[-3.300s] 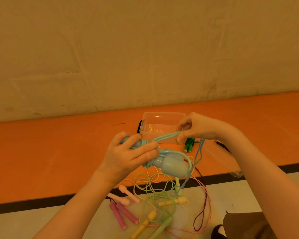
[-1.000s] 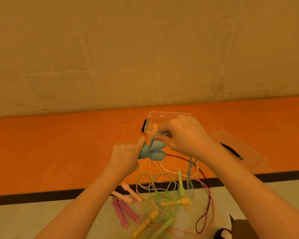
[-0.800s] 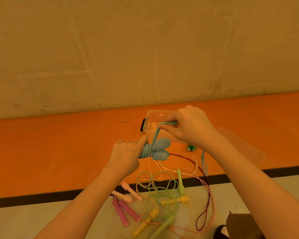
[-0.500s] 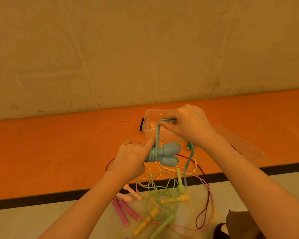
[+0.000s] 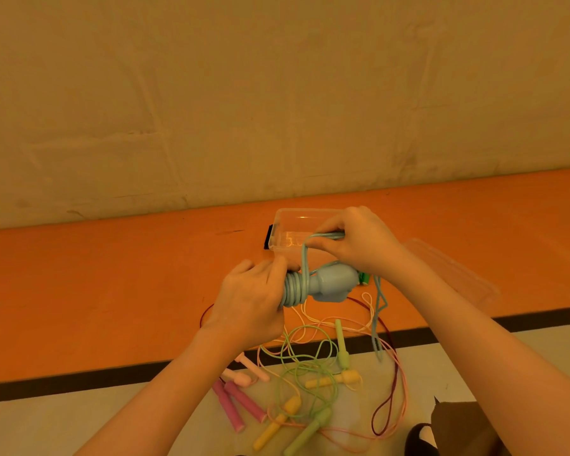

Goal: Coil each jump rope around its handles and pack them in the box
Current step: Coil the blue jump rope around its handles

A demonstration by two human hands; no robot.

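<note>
The blue handles (image 5: 331, 286) are gripped together by the left hand (image 5: 254, 301), its fingers curled round the narrow part where several turns of blue cord (image 5: 295, 289) are already wound. The cord is pinched by the right hand (image 5: 359, 243) above the handles, and a loose tail (image 5: 377, 311) hangs down from this hand towards the floor. The clear box (image 5: 288, 225) stands open just behind the hands, on the orange floor.

The turns can probably slip off the handles if the tension is released, because only the left thumb seems to keep them in place. The hanging tail can also be caught in the green cord (image 5: 305, 357) and the pink cord (image 5: 399, 373) lying tangled below, so these may be lifted with it. If the end is not tucked in, the coil is likely to open inside the box.
</note>
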